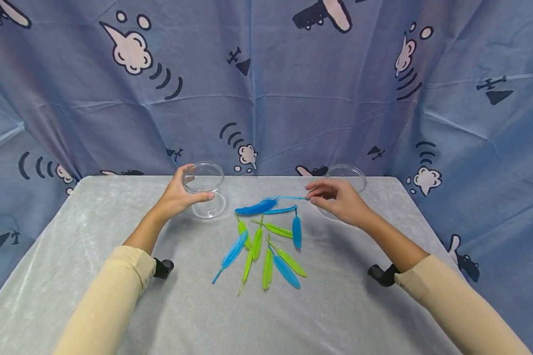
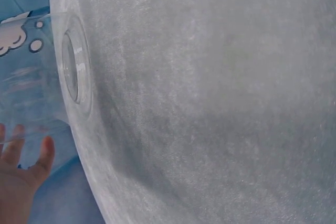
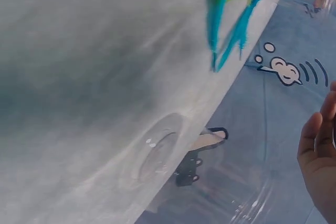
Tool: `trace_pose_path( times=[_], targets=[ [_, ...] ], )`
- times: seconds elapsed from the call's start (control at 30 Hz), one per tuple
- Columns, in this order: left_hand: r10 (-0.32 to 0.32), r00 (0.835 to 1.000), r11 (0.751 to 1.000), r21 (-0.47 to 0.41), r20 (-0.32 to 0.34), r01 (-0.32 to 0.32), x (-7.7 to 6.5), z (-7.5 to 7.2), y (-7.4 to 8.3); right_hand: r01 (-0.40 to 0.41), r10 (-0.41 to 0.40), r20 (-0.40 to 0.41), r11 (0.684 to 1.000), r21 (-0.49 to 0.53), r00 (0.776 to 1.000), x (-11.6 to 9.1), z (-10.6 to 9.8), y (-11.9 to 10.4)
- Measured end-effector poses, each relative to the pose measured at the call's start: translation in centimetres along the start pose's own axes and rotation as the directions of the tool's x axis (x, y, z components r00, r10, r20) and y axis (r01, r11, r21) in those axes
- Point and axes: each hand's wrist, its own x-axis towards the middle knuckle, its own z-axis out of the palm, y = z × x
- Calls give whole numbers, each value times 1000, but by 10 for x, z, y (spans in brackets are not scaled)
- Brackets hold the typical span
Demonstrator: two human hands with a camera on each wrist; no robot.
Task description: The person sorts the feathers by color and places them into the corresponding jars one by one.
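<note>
A clear cup (image 1: 217, 201) stands at the back left of the table. My left hand (image 1: 181, 193) holds its side, thumb in front and fingers behind; the left wrist view shows these fingers at the cup wall. Between the hands lie several blue and green feathers. My right hand (image 1: 339, 201) hovers with loosely bent fingers just past the quill of a dark blue feather (image 1: 256, 207). In the right wrist view, that quill ends apart from the fingertips and nothing shows between them. Partly hidden behind the right hand is a second clear cup (image 1: 361, 180).
Green feathers (image 1: 288, 261) and light blue feathers (image 1: 233, 252) lie fanned across the middle of the grey-white tablecloth (image 1: 248, 325). A blue patterned curtain (image 1: 275, 118) hangs right behind the table's back edge. Each wrist carries a black mount.
</note>
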Motion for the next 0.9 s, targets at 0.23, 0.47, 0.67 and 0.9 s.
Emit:
trace_pose_path(
  times=[0.23,0.47,0.67,0.9],
  targets=[
    [1,1000,1000,-6,-2,-1,0,0,-1,23,-24,-63,1000,-8,998,24,5,-10],
    [11,1000,1000,-6,-7,-11,3,1,-1,56,-55,-111,998,7,992,46,16,-25],
    [11,1000,1000,-12,-15,-11,3,2,-2,72,-73,-128,997,-8,989,66,29,-35],
    [-1,1000,1000,-1,-17,1,2,1,-1,66,-66,-116,998,-7,991,87,46,-50]
  ],
)
